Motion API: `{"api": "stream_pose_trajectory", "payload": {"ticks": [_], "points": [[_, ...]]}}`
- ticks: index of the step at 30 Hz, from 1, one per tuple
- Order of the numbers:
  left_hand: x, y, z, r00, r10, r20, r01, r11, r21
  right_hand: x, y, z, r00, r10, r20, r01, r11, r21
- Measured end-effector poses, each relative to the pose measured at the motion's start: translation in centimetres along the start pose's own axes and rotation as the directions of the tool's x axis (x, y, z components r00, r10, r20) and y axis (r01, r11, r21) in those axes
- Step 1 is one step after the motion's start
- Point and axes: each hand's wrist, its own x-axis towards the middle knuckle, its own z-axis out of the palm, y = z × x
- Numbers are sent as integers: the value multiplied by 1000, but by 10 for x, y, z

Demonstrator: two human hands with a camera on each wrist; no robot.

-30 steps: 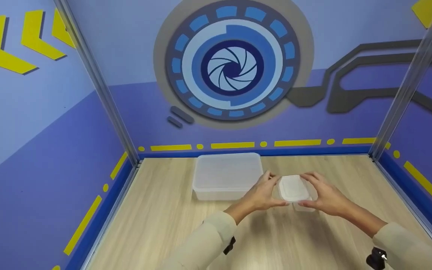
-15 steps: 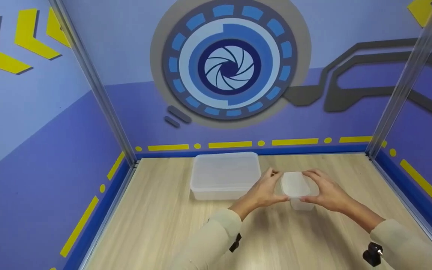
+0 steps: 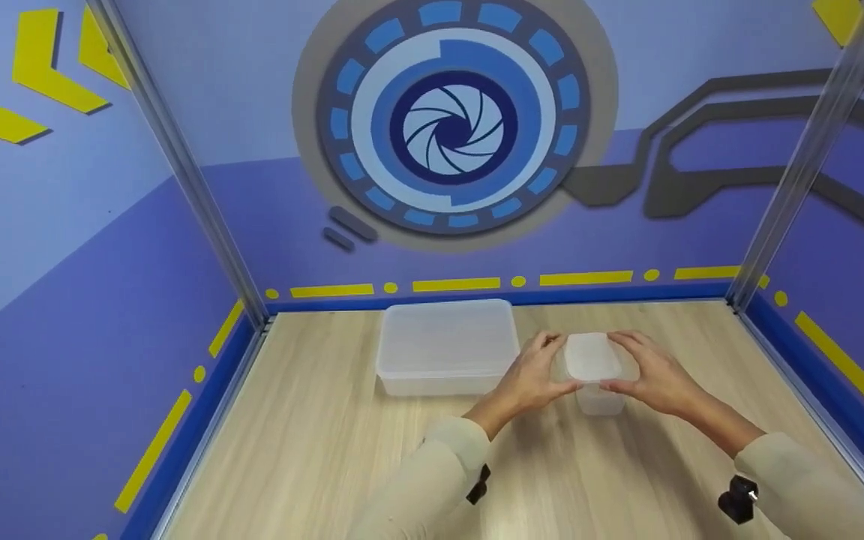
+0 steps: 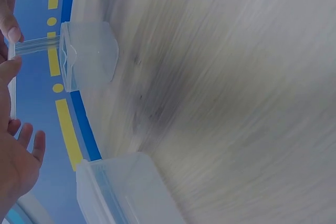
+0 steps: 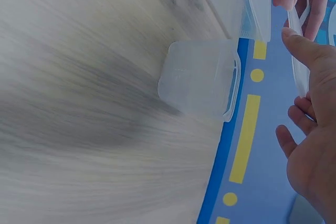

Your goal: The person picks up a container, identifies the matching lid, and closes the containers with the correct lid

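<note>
Both hands grip the edges of a white plastic lid (image 3: 592,356) held level. My left hand (image 3: 531,375) pinches its left side between thumb and fingers. On the opposite side, the right hand (image 3: 658,377) holds it the same way. Below the lid stands a small clear plastic container (image 3: 601,401) on the table; in the right wrist view a gap separates the lid (image 5: 298,59) from the container (image 5: 199,80). A clear ribbed strip (image 4: 37,44) shows between lid and container in the left wrist view; I cannot tell what it is.
A large translucent lidded box (image 3: 447,341) stands on the wooden table (image 3: 312,450) left of the small container, near the back wall. Blue decorated panels (image 3: 252,210) enclose the back and sides. Metal posts (image 3: 177,157) rise at the back corners.
Both hands have lifted the lid a little, and more of the small container shows below it. The large box stays put while the head view has shifted slightly.
</note>
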Motion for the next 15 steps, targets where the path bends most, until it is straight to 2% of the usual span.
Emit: {"api": "stream_pose_trajectory", "payload": {"ticks": [8, 15], "points": [[4, 3, 11, 999, -38, -31, 39, 999, 30, -3, 7, 1, 1000, 5, -9, -5, 1000, 23], [3, 4, 25, 993, -117, -22, 116, 993, -32, -5, 16, 8, 999, 38, 5, -38, 999, 15]]}}
